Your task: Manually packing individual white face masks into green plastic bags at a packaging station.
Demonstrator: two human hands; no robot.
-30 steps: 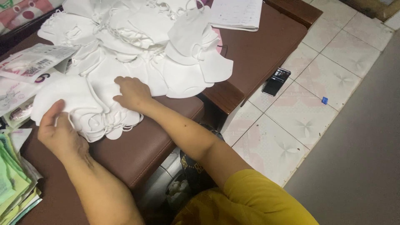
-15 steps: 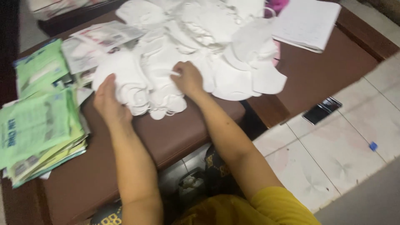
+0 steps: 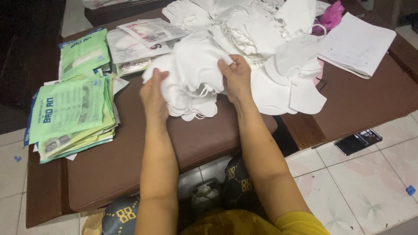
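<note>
Right now, seen from the head, a small stack of white masks (image 3: 191, 82) sits near the middle of the desk (image 3: 130, 161), between both hands. The left hand (image 3: 153, 93) and right hand (image 3: 235, 76) have their fingers clamped on its two sides, equally near.

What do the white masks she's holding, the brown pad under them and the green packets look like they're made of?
White masks: soft matte non-woven fabric, probably; they fold and crumple limply. Brown pad: leather or vinyl, judging by its smooth low sheen and rounded padded edge. Green packets: thin glossy plastic film or coated paper; hard to tell which.
</note>
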